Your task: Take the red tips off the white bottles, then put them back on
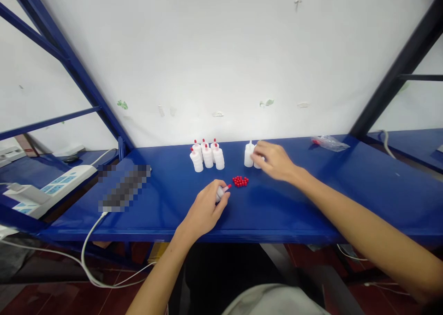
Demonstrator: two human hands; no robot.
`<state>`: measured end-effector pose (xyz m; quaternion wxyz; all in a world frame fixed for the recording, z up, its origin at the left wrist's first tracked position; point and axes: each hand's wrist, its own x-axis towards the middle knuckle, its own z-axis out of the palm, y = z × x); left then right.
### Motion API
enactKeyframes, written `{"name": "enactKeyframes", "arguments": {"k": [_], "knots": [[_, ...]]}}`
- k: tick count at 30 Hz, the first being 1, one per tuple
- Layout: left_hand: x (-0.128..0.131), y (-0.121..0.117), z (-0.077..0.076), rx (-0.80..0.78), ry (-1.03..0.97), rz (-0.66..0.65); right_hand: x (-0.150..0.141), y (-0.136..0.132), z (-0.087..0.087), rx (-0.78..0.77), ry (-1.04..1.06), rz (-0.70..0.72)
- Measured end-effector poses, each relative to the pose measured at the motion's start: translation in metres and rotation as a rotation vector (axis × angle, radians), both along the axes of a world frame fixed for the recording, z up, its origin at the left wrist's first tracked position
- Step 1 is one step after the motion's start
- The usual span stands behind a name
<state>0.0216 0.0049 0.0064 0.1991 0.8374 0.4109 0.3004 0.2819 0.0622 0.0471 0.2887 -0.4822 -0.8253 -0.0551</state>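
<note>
My left hand [208, 205] is closed around a small white squeeze bottle [220, 193], tilted so that its red-tipped nozzle points to the right. Just beyond that nozzle lies a cluster of small red caps [240, 181] on the blue table. Farther back, my right hand [273, 159] has its fingers curled over a white bottle [258, 162], whose top they hide. Beside it stands an upright white bottle [248, 154] with an uncapped nozzle. Several white bottles with red caps [208, 157] stand grouped at the back, left of centre.
The blue table [277, 213] backs onto a white wall. At the back right lies a clear plastic bag [330, 142] with something red in it. A pixelated dark object [126, 188] with a white cable sits at the left, near a power strip [57, 188]. Blue posts frame both sides.
</note>
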Motion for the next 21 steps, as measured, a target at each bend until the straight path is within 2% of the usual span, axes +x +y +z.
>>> {"name": "enactKeyframes", "arguments": {"k": [2, 5, 12, 18, 21], "knots": [[0.000, 0.001, -0.002, 0.023, 0.009, -0.025, -0.019, -0.014, -0.002, -0.111, -0.050, 0.233], [-0.001, 0.002, -0.005, 0.029, -0.004, -0.076, -0.043, -0.029, -0.008, -0.299, -0.120, 0.367], [-0.001, 0.001, -0.003, 0.046, -0.025, -0.145, -0.049, -0.030, -0.018, -0.348, -0.021, 0.510], [0.002, -0.003, -0.001, 0.253, 0.077, -0.110, -0.054, -0.032, -0.019, -0.612, 0.253, 0.613], [0.004, -0.004, -0.002, 0.336, 0.123, -0.058, -0.054, -0.033, -0.015, -0.676, 0.306, 0.638]]}}
